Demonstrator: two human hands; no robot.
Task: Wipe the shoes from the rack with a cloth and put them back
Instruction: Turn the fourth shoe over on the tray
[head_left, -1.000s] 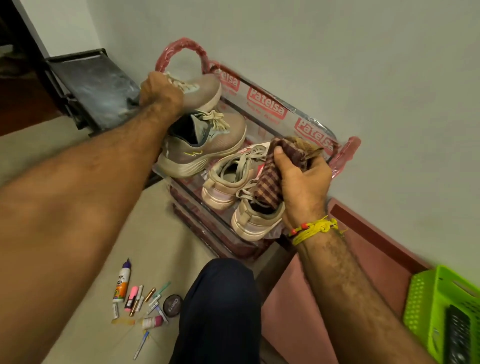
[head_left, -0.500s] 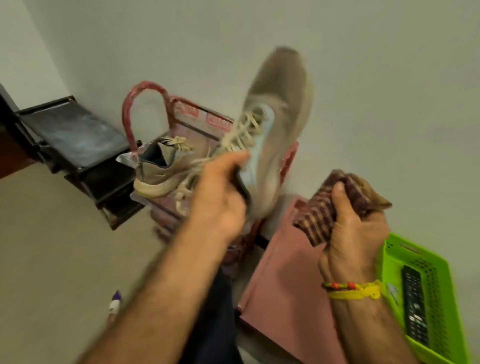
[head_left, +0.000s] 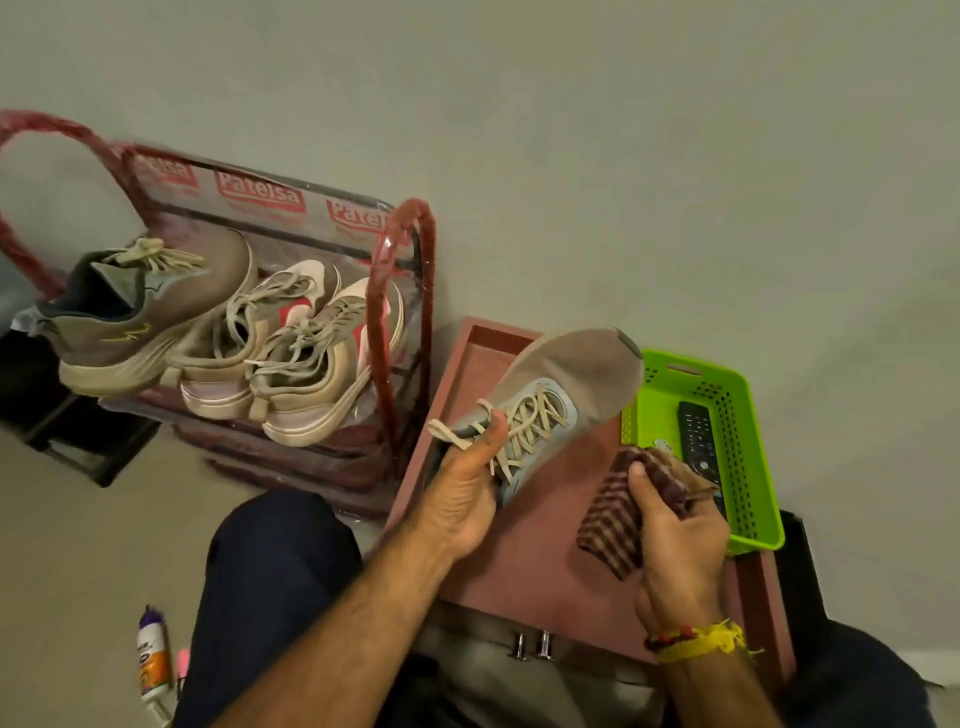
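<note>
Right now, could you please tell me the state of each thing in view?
Left hand: grips held shoe.
Right hand: grips cloth, clear of shoe.
Rack: three shoes on top.
Green basket: holds remote.

My shoe (head_left: 566, 384) is matt mesh fabric — my cloth (head_left: 623, 514) woven check. The basket (head_left: 748, 415) is glossy perforated plastic.

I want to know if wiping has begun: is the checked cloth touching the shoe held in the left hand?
Apart. The head view shows the checked cloth, bunched in the right hand, with bare red tray visible between it and the shoe.
</note>
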